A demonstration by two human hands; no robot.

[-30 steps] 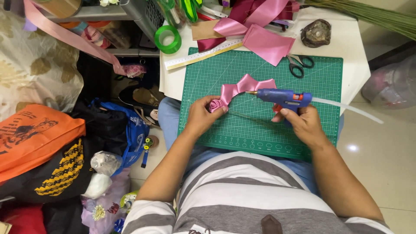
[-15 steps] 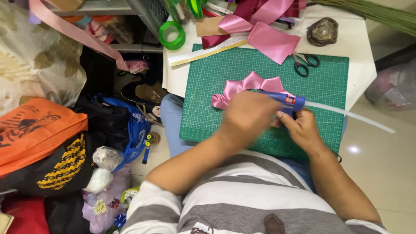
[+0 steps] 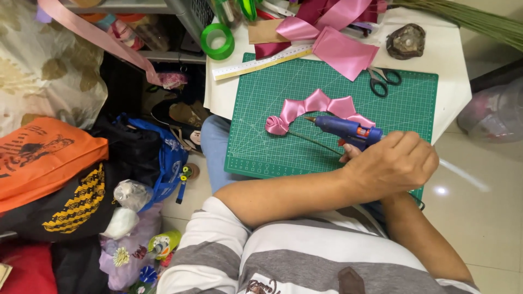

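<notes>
Green gridded cutting mat [image 3: 261, 103] on a white desk [image 3: 452, 71], one folded pink satin ribbon rose [image 3: 313, 109] at centre.
Left hand [image 3: 389, 163] covers right hand, grips unclear; one blue plastic glue gun [image 3: 343, 129], one black-handled scissors [image 3: 381, 80] near the far edge.

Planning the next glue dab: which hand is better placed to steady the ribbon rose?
Left, probably: ribbon rose lies leftward, untouched; right hand sits beneath left hand at the glue gun.

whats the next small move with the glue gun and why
Probably take the left hand off the glue gun and back to the ribbon rose: the nozzle already points at the folded pink ribbon, which lies unheld on the green mat.
</notes>
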